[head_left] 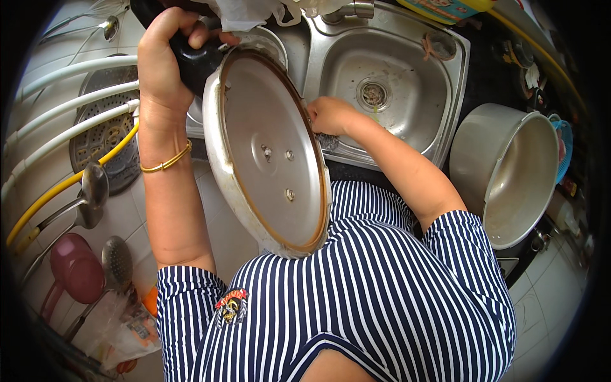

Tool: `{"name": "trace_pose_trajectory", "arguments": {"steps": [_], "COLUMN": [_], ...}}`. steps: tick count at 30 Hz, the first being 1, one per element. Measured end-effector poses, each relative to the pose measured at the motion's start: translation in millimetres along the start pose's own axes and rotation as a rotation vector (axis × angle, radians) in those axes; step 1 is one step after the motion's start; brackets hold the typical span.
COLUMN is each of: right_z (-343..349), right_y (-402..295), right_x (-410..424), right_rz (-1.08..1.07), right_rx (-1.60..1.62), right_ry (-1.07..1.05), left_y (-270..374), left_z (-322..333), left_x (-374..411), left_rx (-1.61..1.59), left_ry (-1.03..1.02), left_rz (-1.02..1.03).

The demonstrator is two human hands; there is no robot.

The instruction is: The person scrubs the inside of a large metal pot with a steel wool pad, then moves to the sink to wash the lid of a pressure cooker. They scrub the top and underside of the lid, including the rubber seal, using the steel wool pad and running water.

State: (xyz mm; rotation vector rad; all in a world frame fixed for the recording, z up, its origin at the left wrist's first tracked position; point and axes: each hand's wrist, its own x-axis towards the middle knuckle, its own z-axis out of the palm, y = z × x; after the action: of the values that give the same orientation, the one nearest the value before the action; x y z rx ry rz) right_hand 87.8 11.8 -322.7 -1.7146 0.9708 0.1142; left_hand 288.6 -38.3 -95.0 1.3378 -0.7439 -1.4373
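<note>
A metal pressure cooker lid (272, 176) is held up on edge, its inner side facing me, with a brown gasket around the rim and several small fittings in the middle. My left hand (167, 52) grips the lid's black handle (198, 59). My right hand (334, 117) is closed at the lid's far right edge, over the near left part of the sink's rim. Grey steel wool (327, 142) shows just below its fingers. The lid hides the right fingertips in part, along with the lid's outer face.
Ahead is a stainless steel sink (410, 105), with scraps in its drain (373, 95). A large metal pot (477, 153) lies tipped on its side at right. White pipes (76, 98), a yellow hose (62, 184), ladles (95, 186) and a perforated steamer plate (110, 129) line the left.
</note>
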Motion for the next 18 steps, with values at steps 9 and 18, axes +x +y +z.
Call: {"name": "trace_pose_trajectory", "arguments": {"steps": [9, 18], "right_z": [-8, -29], "right_y": [-1, 0], "right_x": [-6, -12], "right_rz": [0.098, 0.009], "right_rx": [-0.054, 0.025], "right_ry": [-0.150, 0.173], "left_y": [-4, -2], "left_z": [-5, 2], "left_x": [5, -1], "left_rx": [0.044, -0.019], "left_ry": [-0.002, 0.029], "left_rz": [0.059, 0.000]}}
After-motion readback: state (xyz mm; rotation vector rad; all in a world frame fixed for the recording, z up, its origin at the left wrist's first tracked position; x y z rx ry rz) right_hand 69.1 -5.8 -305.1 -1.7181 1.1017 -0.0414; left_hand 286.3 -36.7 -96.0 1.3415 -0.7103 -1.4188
